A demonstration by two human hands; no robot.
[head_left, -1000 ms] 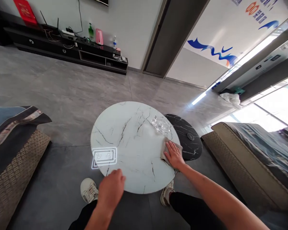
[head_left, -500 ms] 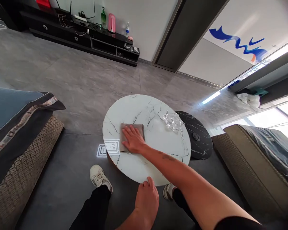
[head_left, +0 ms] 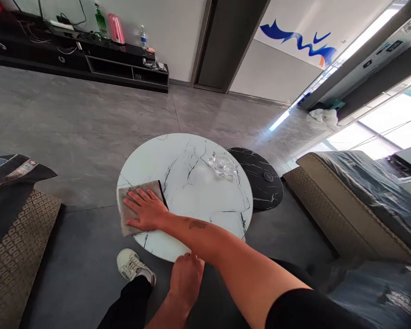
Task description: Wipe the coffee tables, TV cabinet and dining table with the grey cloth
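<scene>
A round white marble-patterned table (head_left: 205,196) stands before me. My right hand (head_left: 146,209) lies flat with spread fingers on a folded grey-brown cloth (head_left: 126,220), at the table's left edge; the cloth reaches slightly past the rim. Its arm crosses over the front of the table. My left hand (head_left: 187,275) is closed at the near edge, just below the right forearm, and what its fingers hold, if anything, is hidden. A clear glass dish with a wavy rim (head_left: 222,165) sits toward the table's back right.
A lower black round table (head_left: 260,178) adjoins on the right. Sofas flank the tables, one at left (head_left: 23,228) and one at right (head_left: 329,205). A black cabinet (head_left: 109,68) holding bottles and a pink kettle (head_left: 116,28) runs along the wall. My shoe (head_left: 132,266) is near the table.
My right hand has slid the cloth leftward to the table's left edge. My left hand remains closed by the near edge. The view has shifted to the right.
</scene>
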